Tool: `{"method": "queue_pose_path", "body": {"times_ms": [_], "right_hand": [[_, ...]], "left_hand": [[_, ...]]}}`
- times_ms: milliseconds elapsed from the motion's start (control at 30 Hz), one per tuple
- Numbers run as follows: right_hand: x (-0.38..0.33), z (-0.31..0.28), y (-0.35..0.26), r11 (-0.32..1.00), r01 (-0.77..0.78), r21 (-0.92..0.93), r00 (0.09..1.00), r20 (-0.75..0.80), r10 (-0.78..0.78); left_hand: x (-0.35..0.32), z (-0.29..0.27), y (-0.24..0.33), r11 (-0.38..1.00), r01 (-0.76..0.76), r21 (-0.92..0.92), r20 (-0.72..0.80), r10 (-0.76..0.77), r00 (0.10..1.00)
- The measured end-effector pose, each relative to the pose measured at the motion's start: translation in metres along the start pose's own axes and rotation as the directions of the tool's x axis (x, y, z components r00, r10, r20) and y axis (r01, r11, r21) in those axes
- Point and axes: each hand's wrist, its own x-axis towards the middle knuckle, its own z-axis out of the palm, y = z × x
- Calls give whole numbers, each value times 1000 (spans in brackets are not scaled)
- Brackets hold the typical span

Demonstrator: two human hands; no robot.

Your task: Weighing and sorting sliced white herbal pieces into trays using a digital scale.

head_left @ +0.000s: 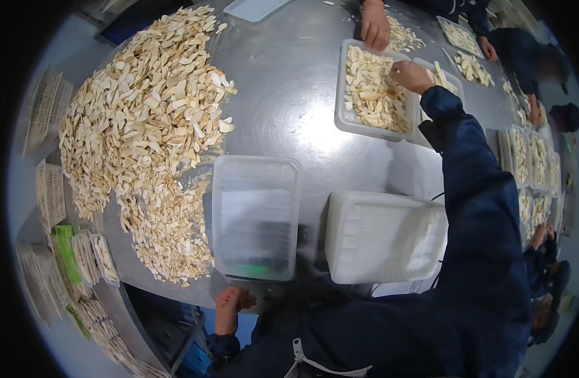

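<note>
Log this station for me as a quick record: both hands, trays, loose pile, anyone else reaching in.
left hand: at the table's near edge; grip unclear
right hand: over the right side of a slice-filled tray; grip unclear
see-through tray: near edge, middle
white tray stack: right of see-through tray
pile of pale slices: left side
co-worker's hand: filled tray's far edge

Cream-and-tan slices [150, 107], navy sleeve [481, 189], silver-grey table [270, 82]
</note>
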Motion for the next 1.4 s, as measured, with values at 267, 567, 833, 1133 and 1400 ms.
{"method": "queue_pose_path", "body": {"times_ms": [267,567,833,1133,1400], "right_hand": [[28,10,-15,927,-365,-87,921,110,373],[-33,-58,-6,414,-351,840,935,342,98],[-112,-114,-55,-113,-277,954,946,249,-208],[-188,-164,-182,383,-107,917,899,254,-357],[-251,-178,-244,406,275,872,595,177,-784]], "left_hand": [[0,-5,1,1000,20,-22,-32,-20,999],[3,-1,2,1000,-13,0,-1,13,1000],[-19,-4,5,997,-68,-26,4,68,998],[-53,60,73,947,-311,-85,563,303,769],[-28,143,106,993,-48,-107,875,116,470]]}}
